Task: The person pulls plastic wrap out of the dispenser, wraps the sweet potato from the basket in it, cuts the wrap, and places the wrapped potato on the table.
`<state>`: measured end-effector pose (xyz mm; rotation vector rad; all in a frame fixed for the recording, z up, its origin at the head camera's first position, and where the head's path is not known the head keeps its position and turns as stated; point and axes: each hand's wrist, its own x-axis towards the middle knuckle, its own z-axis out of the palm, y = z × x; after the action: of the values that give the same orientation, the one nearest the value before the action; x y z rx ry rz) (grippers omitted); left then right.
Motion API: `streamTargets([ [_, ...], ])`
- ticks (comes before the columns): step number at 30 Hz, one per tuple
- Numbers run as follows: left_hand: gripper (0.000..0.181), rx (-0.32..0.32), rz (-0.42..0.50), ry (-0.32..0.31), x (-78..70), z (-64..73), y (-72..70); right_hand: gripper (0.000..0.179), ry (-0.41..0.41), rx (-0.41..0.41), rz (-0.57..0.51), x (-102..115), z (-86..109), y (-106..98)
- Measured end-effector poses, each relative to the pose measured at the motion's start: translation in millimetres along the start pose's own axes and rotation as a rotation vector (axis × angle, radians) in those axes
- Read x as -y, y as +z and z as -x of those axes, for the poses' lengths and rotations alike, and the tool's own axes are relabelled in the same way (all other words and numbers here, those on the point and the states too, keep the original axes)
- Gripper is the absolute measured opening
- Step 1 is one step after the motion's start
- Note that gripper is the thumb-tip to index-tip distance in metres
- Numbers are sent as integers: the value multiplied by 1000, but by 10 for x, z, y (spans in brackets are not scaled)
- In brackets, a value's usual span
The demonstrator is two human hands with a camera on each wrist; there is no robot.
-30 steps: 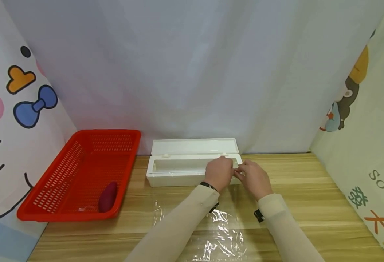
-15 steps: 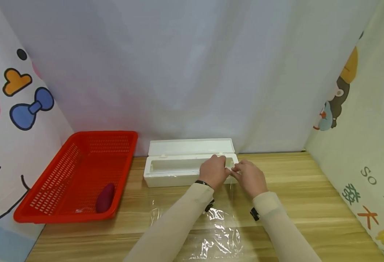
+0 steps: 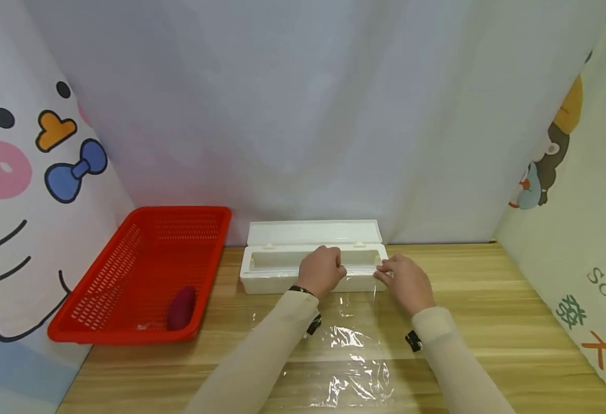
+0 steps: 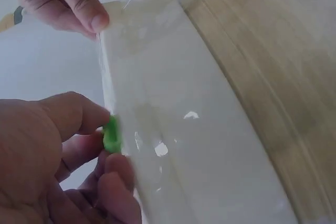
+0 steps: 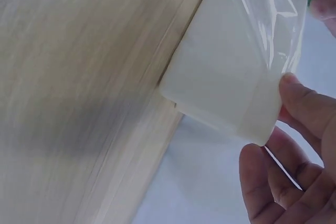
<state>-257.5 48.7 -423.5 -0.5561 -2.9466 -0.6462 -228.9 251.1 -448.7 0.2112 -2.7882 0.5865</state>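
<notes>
A white cling film dispenser box (image 3: pixel 267 286) stands at the back of the table, its lid (image 3: pixel 313 232) raised. Clear cling film (image 3: pixel 352 345) runs from its front edge over the table towards me. My left hand (image 3: pixel 322 270) is at the front rim, right of the box's middle. In the left wrist view its thumb and finger pinch a small green slider cutter (image 4: pixel 111 136) on that rim. With thumb and fingers, my right hand (image 3: pixel 407 283) pinches the film at the box's right front corner; the right wrist view shows the film drawn into folds (image 5: pixel 278 14) there.
To the left is a red plastic basket (image 3: pixel 215 270) with an oblong purple-red sweet potato-like thing (image 3: pixel 181 309) in it. A pale curtain (image 3: pixel 292 115) hangs right behind the box. Printed panels flank the wooden table (image 3: pixel 489 322).
My left hand has slid left along the box's front rim, away from the right hand, which keeps its place at the right corner. The head view has shifted slightly.
</notes>
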Motion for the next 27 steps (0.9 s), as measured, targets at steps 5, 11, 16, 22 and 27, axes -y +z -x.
streamTargets([
  [5,16,19,59,6,25,47,-51,22,7,17,-39,-17,50,12],
  [11,14,-30,98,44,129,128,-118,23,-5,14,-55,-18,69,53],
  [16,16,-86,101,70,310,210,-306,22,1,7,-56,-12,76,49],
  [22,11,-132,100,12,650,376,-762,22,7,7,-49,23,54,32],
  [27,20,-126,74,-50,1073,622,-1153,21,29,-4,-59,53,68,25],
])
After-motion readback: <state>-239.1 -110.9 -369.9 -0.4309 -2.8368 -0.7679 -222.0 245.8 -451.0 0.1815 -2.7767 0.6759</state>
